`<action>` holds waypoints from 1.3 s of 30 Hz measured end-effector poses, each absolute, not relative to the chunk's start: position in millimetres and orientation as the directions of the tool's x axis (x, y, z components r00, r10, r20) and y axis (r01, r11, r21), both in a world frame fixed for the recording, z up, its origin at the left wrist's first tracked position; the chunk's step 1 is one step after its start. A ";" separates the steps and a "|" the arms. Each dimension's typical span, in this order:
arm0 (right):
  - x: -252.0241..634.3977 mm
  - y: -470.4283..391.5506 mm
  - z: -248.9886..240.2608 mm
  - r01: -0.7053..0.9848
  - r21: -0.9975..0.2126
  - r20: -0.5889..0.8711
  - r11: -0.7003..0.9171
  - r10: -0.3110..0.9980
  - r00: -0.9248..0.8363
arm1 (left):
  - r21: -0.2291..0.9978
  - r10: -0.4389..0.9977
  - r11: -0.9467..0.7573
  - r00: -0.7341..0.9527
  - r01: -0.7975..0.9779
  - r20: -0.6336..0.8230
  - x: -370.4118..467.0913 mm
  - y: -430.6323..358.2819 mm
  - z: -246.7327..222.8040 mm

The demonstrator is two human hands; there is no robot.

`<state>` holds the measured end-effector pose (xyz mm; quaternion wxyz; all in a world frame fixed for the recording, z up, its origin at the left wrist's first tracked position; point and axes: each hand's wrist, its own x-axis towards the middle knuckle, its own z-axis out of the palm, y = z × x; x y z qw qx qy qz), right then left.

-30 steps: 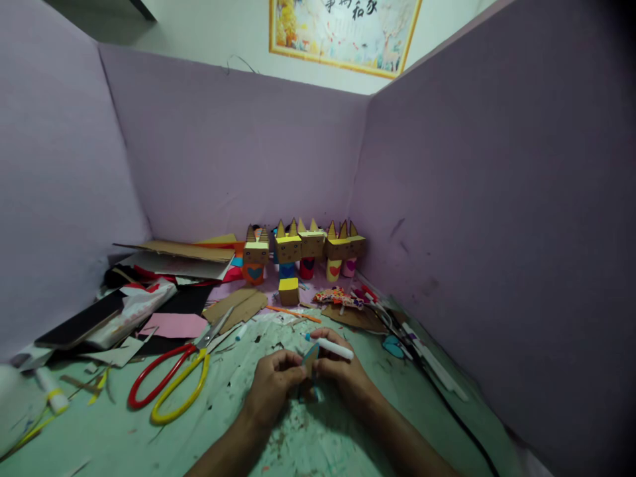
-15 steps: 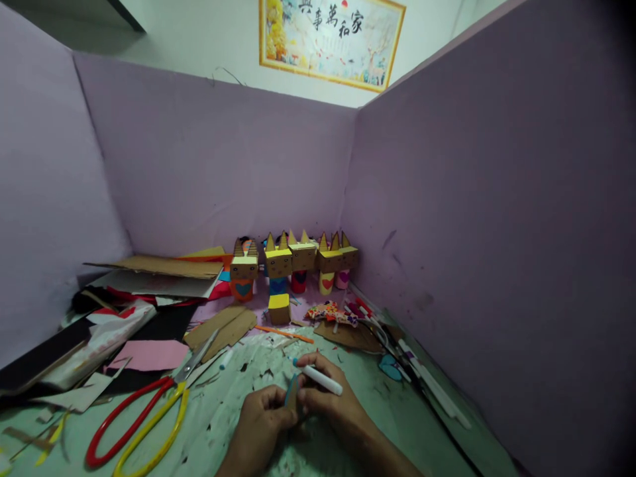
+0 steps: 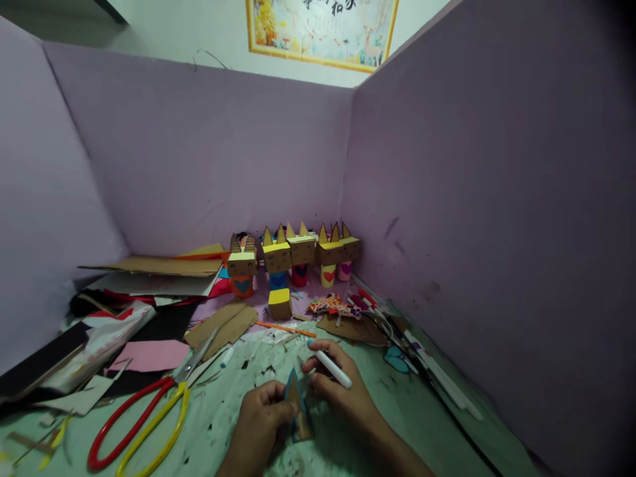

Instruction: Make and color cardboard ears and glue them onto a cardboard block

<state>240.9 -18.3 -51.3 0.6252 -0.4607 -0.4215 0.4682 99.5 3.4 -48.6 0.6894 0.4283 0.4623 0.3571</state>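
Note:
Between thumb and fingers, my left hand [image 3: 261, 421] grips a small pointed cardboard piece [image 3: 298, 414] with blue along its edges. A white marker [image 3: 334, 370] with a blue end rests in my right hand [image 3: 345, 387], just to the right of the piece and apart from it. Past both hands sits a small box with a yellow top [image 3: 279, 304]. Behind it stands a row of cardboard figures with pointed ears, among them one on an orange base with a blue heart [image 3: 242, 265].
Large scissors with red and yellow handles [image 3: 173, 387] lie open at the left. Pink paper [image 3: 152, 356], cardboard sheets [image 3: 159, 265] and scraps surround them. Markers and a black cable [image 3: 450, 424] run along the right partition [image 3: 472, 218]. A purple back partition [image 3: 213, 146] bounds the table.
My right hand has moved right with the marker, away from the cardboard piece. The piece now shows its broad face. The camera view has shifted slightly.

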 end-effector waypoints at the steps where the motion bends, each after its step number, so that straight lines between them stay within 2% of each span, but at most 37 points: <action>1: 240.9 -18.2 -52.2 -0.189 -0.973 0.096 0.136 0.973 0.208 | 0.920 0.889 0.381 0.309 -0.086 -0.339 100.0 3.7 -47.7; 8: 243.5 -18.5 -54.3 -0.081 -0.979 0.164 0.189 0.955 0.249 | 0.925 0.890 0.377 0.294 -0.047 -0.348 95.4 0.2 -32.2; 15: 244.4 -19.5 -56.1 0.227 -0.941 0.309 0.251 0.911 0.272 | 0.947 0.945 0.297 0.178 -0.123 -0.273 69.8 6.3 -3.0; 20: 250.6 -19.9 -59.0 0.391 -0.883 0.368 0.258 0.899 0.238 | 0.952 0.947 0.295 0.163 -0.087 -0.278 63.5 13.2 -3.1; 25: 263.6 -21.9 -58.9 0.601 -0.751 0.388 0.272 0.919 0.069 | 0.948 0.920 0.310 0.229 0.064 -0.317 67.7 14.4 -8.6; 30: 272.1 -26.8 -49.1 0.739 -0.584 0.331 0.336 0.930 -0.161 | 0.901 0.856 0.288 0.334 0.325 -0.394 70.7 11.4 -12.6; 33: 271.1 -29.7 -42.0 0.808 -0.490 0.271 0.325 0.939 -0.213 | 0.850 0.824 0.211 0.380 0.482 -0.421 73.2 8.0 -17.8; 37: 268.1 -31.3 -37.9 0.896 -0.325 0.176 0.302 0.950 -0.256 | 0.783 0.853 0.069 0.371 0.618 -0.368 75.2 5.2 -24.4; 39: 267.5 -31.3 -38.4 0.906 -0.299 0.163 0.299 0.952 -0.260 | 0.753 0.860 0.033 0.365 0.657 -0.356 75.2 5.2 -25.7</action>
